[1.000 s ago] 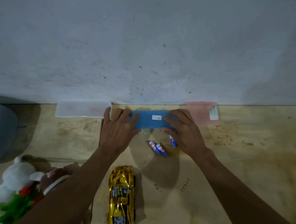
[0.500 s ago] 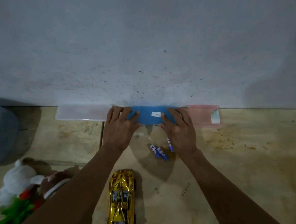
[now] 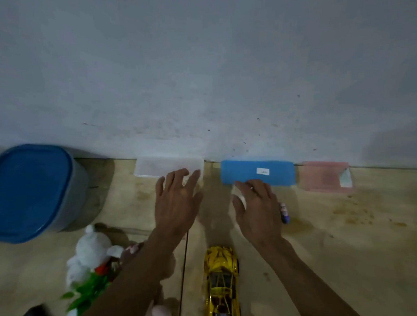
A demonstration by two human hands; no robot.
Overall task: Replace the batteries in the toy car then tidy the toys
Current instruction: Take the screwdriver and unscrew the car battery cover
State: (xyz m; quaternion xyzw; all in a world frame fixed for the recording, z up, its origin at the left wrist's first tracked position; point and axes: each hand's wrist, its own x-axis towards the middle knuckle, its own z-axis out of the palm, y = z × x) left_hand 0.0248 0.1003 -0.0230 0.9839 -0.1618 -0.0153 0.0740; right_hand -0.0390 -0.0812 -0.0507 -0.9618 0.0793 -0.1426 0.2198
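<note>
A gold toy car (image 3: 222, 286) lies on the wooden floor near the bottom middle, nose pointing to the wall. A blue flat box (image 3: 257, 172) rests against the wall between a clear box (image 3: 154, 166) and a pink box (image 3: 322, 176). My left hand (image 3: 177, 202) hovers with straight fingers over the clear box's right end. My right hand (image 3: 255, 208) is flat, fingertips at the blue box's near edge. A blue-and-white battery (image 3: 285, 213) peeks out beside my right hand; other batteries are hidden.
A large blue-lidded tub (image 3: 24, 191) stands at the left by the wall. A white plush toy (image 3: 91, 250) with green leaves (image 3: 86, 294) lies at the lower left beside my left forearm. The grey wall (image 3: 207, 73) fills the upper half.
Both hands have let go of the blue box and drawn back from it, the left one shifting left. The view has swung left, so the big tub now shows.
</note>
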